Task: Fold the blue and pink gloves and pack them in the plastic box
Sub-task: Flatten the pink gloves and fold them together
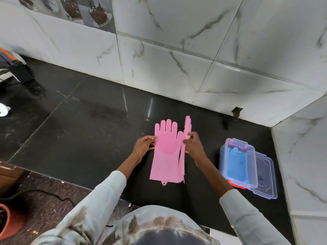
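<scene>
Nearest, the plastic box (237, 163) stands open at the right on the dark surface (74, 131), blue gloves (236, 161) inside, its lid (265, 175) alongside. Farther, the left hand (144, 145) pinches the flat pink glove (167, 152) at its left edge; the right hand (192, 144) grips the second pink glove (186, 131), edge-on. Bare surface lies leftward.

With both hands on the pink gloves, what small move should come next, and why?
Probably lay the edge-on pink glove, pinched by the right hand, flat onto the pink glove that the left hand steadies. The blue gloves are already in the plastic box, so the pink pair needs stacking before folding.
</scene>
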`<state>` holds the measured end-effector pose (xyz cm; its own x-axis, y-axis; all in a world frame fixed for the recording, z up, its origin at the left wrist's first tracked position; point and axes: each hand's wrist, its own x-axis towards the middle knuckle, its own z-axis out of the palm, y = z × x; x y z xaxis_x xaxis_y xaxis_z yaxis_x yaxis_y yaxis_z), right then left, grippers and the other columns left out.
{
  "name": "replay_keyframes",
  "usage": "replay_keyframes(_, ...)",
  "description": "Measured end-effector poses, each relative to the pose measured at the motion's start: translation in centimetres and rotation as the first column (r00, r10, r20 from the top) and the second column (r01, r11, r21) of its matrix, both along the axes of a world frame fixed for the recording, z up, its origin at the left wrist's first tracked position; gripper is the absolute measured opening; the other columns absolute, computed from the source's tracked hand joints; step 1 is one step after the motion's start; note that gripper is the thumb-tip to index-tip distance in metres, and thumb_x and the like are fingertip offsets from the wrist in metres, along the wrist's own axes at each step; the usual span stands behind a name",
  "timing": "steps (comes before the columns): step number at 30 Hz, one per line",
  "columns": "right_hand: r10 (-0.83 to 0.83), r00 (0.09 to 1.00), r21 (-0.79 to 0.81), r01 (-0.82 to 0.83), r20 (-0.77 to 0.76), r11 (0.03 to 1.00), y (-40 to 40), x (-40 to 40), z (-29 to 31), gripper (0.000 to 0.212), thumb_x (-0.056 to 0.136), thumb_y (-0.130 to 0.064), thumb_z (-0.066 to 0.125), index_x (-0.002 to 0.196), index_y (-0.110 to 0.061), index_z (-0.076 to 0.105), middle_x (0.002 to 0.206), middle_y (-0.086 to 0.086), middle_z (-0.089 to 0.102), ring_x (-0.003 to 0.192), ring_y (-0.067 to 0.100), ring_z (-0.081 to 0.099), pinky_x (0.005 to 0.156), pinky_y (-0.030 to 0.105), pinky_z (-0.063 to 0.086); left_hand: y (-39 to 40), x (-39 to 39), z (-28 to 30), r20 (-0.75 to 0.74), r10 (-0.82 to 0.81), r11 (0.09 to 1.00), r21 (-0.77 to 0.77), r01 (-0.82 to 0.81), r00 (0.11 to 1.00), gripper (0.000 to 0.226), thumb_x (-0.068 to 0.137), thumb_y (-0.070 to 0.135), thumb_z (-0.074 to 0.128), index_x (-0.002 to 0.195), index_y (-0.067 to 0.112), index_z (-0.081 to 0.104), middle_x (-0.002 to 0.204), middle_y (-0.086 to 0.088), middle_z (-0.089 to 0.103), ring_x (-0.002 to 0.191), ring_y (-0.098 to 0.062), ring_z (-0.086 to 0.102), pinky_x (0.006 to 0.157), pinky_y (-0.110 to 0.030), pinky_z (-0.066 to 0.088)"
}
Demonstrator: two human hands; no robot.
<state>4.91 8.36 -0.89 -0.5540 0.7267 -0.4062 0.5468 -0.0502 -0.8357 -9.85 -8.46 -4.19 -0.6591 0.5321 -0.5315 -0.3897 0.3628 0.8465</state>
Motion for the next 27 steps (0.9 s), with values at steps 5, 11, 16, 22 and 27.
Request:
replay_keyframes(5, 0.37, 0.918, 0.083, -0.383, 0.139, 0.92, -5.2, -4.2, -1.0, 0.037, 0.103, -0.019, 0.06, 0.136, -0.019, 0.045, 0.113, 0.012, 0.068, 0.1, 0.027, 0.073, 0.088, 0.036, 0.061, 0.2, 0.3, 0.1, -0.006, 0.022, 0.999, 0.035, -0.022, 1.0, 0.041, 0.115, 0.023, 0.049, 0.131, -0.008, 0.07, 0.121, -0.029, 0.072, 0.111, -0.036, 0.069, 0.115, -0.054, 0.055)
replay_keyframes(11, 0.147, 0.975, 0.35, -0.197, 0.165, 0.916, -5.6, -2.5, -2.8, 0.017, 0.104, -0.014, 0.057, 0.119, -0.011, 0.063, 0.12, 0.004, 0.067, 0.106, 0.019, 0.067, 0.092, 0.031, 0.058, 0.9, 0.0, 0.3, -0.126, -0.024, 0.995, -0.104, 0.01, 0.992, 0.027, 0.106, 0.007, 0.064, 0.13, -0.005, 0.071, 0.125, -0.025, 0.074, 0.123, -0.04, 0.072, 0.108, -0.052, 0.06)
replay_keyframes(16, -0.102, 0.964, 0.275, 0.032, 0.244, 0.961, -3.0, 0.5, -3.7, 0.022, 0.101, -0.019, 0.063, 0.119, -0.009, 0.054, 0.116, 0.009, 0.064, 0.103, 0.026, 0.068, 0.093, 0.042, 0.06, 1.4, 0.3, 0.6, -0.238, -0.055, 0.98, -0.2, 0.006, 0.97, 0.024, 0.101, 0.013, 0.073, 0.116, -0.006, 0.073, 0.118, -0.021, 0.077, 0.112, -0.035, 0.074, 0.106, -0.049, 0.059)
replay_keyframes(22, 0.006, 0.973, 0.208, -0.056, 0.232, 0.976, -1.7, -0.1, -3.9, 0.023, 0.107, -0.023, 0.058, 0.117, -0.002, 0.057, 0.111, 0.016, 0.069, 0.105, 0.032, 0.07, 0.098, 0.045, 0.059, 1.5, 0.3, 0.8, -0.258, -0.103, 0.969, -0.244, 0.038, 0.961, 0.023, 0.105, 0.017, 0.068, 0.115, -0.003, 0.072, 0.118, -0.017, 0.076, 0.115, -0.034, 0.072, 0.106, -0.045, 0.059)
replay_keyframes(27, 0.075, 0.948, 0.274, -0.164, 0.309, 0.948, -0.8, -0.6, -3.4, 0.023, 0.111, -0.028, 0.046, 0.123, -0.008, 0.049, 0.11, 0.011, 0.067, 0.1, 0.028, 0.07, 0.092, 0.043, 0.059, 1.7, 0.6, 1.0, -0.266, -0.128, 0.968, -0.245, 0.062, 0.956, 0.023, 0.107, 0.015, 0.063, 0.115, -0.006, 0.065, 0.116, -0.024, 0.073, 0.116, -0.043, 0.07, 0.103, -0.056, 0.06)
